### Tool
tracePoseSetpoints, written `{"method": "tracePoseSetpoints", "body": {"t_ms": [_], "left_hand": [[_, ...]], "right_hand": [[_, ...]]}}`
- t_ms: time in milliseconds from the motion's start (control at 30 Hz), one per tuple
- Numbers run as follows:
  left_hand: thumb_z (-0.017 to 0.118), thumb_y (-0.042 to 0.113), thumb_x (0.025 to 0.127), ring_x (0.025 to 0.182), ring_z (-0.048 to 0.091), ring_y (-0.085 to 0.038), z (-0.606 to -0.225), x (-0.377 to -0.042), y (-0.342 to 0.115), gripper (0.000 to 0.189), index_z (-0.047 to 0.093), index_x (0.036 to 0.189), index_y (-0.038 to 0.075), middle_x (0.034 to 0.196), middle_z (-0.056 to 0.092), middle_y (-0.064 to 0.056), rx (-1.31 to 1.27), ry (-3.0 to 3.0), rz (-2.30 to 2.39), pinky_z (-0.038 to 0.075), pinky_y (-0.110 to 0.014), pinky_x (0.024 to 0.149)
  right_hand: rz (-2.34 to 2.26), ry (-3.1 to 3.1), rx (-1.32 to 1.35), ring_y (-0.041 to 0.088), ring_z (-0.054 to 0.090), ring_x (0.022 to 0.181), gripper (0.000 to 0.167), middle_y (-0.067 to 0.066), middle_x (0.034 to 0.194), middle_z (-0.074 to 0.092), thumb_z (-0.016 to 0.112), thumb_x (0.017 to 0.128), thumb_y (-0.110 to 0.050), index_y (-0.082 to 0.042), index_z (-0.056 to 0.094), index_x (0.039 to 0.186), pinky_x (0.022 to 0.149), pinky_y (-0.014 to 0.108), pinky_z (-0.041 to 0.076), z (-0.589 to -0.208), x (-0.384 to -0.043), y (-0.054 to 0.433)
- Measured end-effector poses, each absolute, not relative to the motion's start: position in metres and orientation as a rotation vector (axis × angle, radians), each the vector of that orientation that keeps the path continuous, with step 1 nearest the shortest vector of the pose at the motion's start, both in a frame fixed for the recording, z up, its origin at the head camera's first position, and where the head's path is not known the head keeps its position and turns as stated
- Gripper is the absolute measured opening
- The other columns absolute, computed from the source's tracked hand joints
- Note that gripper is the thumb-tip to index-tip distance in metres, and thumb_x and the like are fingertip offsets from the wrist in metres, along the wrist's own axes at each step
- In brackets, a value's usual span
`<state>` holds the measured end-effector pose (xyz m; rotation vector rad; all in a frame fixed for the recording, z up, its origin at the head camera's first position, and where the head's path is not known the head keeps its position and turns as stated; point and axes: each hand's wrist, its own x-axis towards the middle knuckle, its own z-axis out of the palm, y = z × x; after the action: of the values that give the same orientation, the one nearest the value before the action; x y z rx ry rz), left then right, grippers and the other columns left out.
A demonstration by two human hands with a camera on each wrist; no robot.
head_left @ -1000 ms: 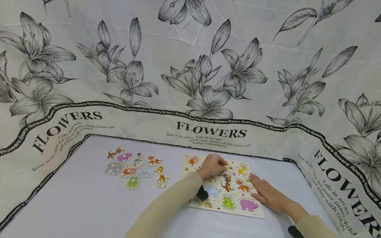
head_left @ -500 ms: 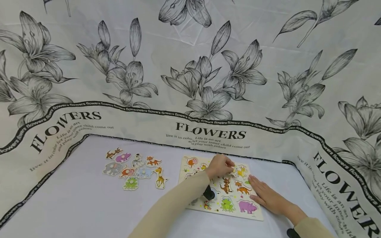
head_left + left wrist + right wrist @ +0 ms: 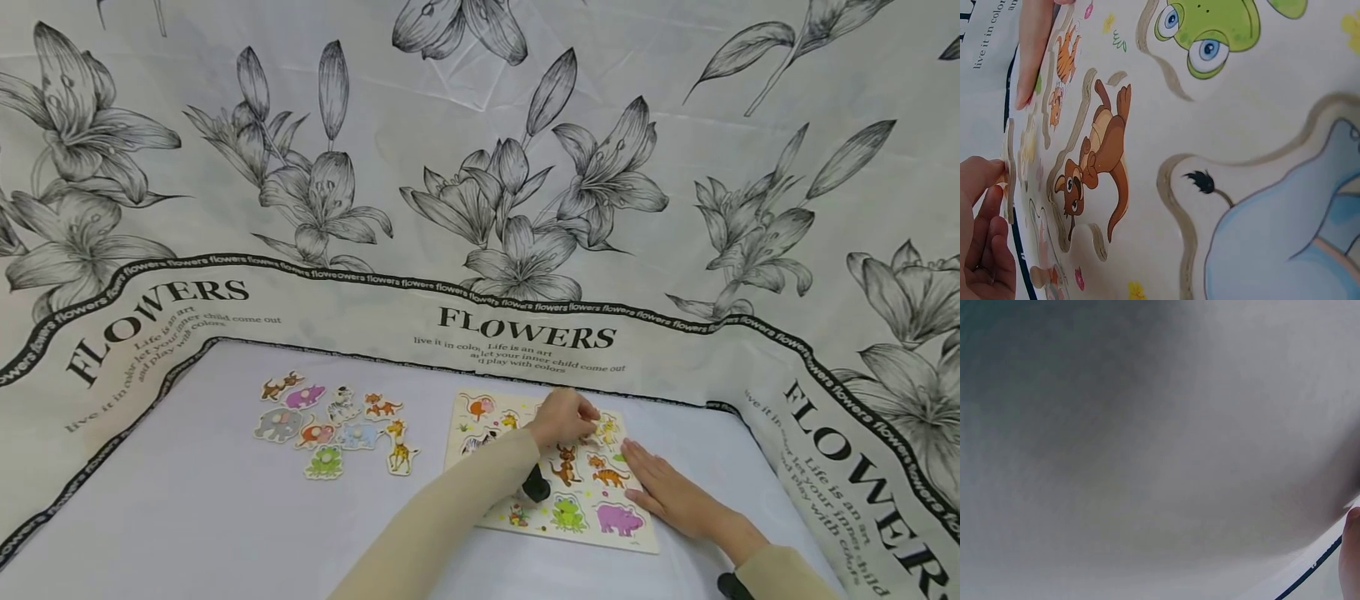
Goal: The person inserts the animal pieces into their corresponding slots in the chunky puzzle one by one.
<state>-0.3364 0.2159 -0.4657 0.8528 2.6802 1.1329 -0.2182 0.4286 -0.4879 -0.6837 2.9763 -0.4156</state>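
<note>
My left hand (image 3: 562,418) is over the upper right of an animal peg puzzle board (image 3: 517,521). In the left wrist view, its thumb and fingers pinch a thin wooden puzzle piece (image 3: 1011,169) seen edge-on; its picture is turned away. The piece stands upright beside the recess with a yellow animal (image 3: 607,430). My right hand (image 3: 675,492) rests with straight fingers on the board's right edge. In the left wrist view, a piece with a wooden knob (image 3: 1040,276) sits on the board near the left fingers. The right wrist view is mostly blurred.
Left of the board lies a group of loose animal pieces, among them a giraffe (image 3: 400,450), a frog (image 3: 325,462) and a grey elephant (image 3: 277,425). Pictured recesses on the board include a kangaroo (image 3: 566,467) and a purple hippo (image 3: 619,519). A flower-printed cloth (image 3: 525,333) rises behind.
My left hand has shifted right across the board's top, toward the yellow animal recess, with the piece in its fingers. The right hand stays on the board's edge.
</note>
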Motion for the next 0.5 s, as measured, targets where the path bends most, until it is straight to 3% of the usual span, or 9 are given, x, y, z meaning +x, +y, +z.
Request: {"method": "tracePoseSetpoints", "body": {"t_ms": [67,200,500], "left_hand": [[0.074,0.019,0.084,0.081,0.063,0.002,-0.4672,-0.336,0.217,0.013,0.076,0.097,0.018,0.095,0.074,0.008,0.842,2.684,1.136,0.047,-0.011,0.076],[0.075,0.019,0.083,0.079,0.062,0.003,-0.4707,-0.3347,0.2175,0.012,0.077,0.095,0.018,0.093,0.074,0.008,0.836,2.686,1.144,0.047,-0.011,0.074],[0.074,0.017,0.084,0.079,0.063,0.001,-0.4703,-0.3333,0.2192,0.013,0.077,0.097,0.017,0.092,0.074,0.007,0.843,2.667,1.171,0.048,-0.012,0.075]], "right_hand": [[-0.409,2.979,-0.676,0.019,0.009,0.149,0.069,0.023,0.156,0.023,0.044,0.1,-0.042,-0.003,0.021,0.152,0.101,-0.001,-0.013,-0.4883,-0.2189,0.4287],[-0.411,2.952,-0.605,0.038,0.019,0.144,0.071,0.019,0.158,0.02,0.044,0.099,-0.045,-0.004,0.021,0.152,0.1,-0.002,-0.014,-0.4868,-0.2191,0.4264],[-0.417,2.929,-0.558,0.04,0.019,0.144,0.071,0.017,0.159,0.018,0.044,0.099,-0.047,-0.006,0.021,0.152,0.1,-0.002,-0.013,-0.4839,-0.218,0.425]]}}
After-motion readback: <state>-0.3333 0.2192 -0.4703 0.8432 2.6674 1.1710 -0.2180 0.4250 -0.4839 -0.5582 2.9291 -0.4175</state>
